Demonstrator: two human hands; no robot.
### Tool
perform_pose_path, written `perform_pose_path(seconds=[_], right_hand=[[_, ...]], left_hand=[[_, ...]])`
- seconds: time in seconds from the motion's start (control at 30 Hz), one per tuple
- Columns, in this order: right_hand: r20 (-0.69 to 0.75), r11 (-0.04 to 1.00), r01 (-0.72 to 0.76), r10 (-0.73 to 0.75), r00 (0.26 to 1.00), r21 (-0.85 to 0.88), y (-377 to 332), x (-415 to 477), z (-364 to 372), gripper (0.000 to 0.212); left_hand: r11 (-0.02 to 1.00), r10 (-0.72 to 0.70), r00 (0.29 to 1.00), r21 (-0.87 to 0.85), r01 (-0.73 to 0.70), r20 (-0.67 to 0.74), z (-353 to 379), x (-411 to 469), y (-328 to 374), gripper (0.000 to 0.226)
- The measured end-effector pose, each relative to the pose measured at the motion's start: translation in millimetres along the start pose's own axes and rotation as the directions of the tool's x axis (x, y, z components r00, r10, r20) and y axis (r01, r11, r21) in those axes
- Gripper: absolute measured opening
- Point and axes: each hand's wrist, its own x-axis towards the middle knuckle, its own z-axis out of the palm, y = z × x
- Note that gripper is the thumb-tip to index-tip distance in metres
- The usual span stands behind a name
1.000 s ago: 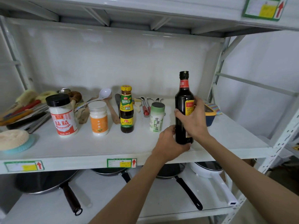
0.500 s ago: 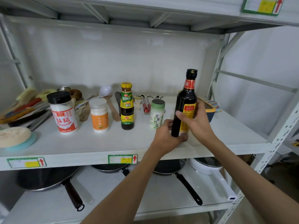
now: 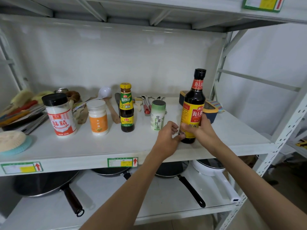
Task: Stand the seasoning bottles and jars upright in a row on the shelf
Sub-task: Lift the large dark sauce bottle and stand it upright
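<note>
We are gripping the tall dark soy sauce bottle [image 3: 193, 107] low on its label with our right hand [image 3: 201, 130], its base resting on the white shelf [image 3: 86, 146]. Our left hand [image 3: 167, 140] is sitting just beside it, fingers loosely curled, thumb touching the bottle's foot. Left of that hand, 4 containers are standing upright: the green salt shaker [image 3: 157, 115] nearest, then a small sauce bottle [image 3: 127, 107], an orange-labelled jar [image 3: 98, 117] and a black-capped jar [image 3: 59, 115].
</note>
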Motion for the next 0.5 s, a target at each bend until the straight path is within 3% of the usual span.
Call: perform_pose_path(seconds=[0.07, 0.17, 0.37, 0.5], right_hand=[[0.053, 0.998, -0.009, 0.006, 0.999, 0.061, 1.7, -1.0, -3.2, 0.064], [0.004, 0.998, 0.013, -0.013, 1.000, 0.057, 5.1, -3.1, -3.6, 0.068], [-0.067, 0.999, 0.026, -0.024, 0.997, 0.036, 1.0, -4.5, -0.2, 0.070], [-0.076, 0.999, 0.034, -0.032, 0.997, 0.019, -3.8, -3.4, -3.3, 0.060]], left_hand=[[0.999, 0.028, 1.000, 0.017, -0.027, -0.004, 0.0, 0.0, 0.4, 0.026], [0.999, 0.036, 0.999, 0.035, -0.037, 0.007, -0.4, 0.6, 0.7, 0.025], [0.998, 0.017, 0.998, 0.062, -0.021, 0.067, 1.8, 1.0, -1.1, 0.055], [0.997, 0.009, 1.000, 0.070, -0.011, 0.029, 3.8, 2.3, -2.9, 0.057]])
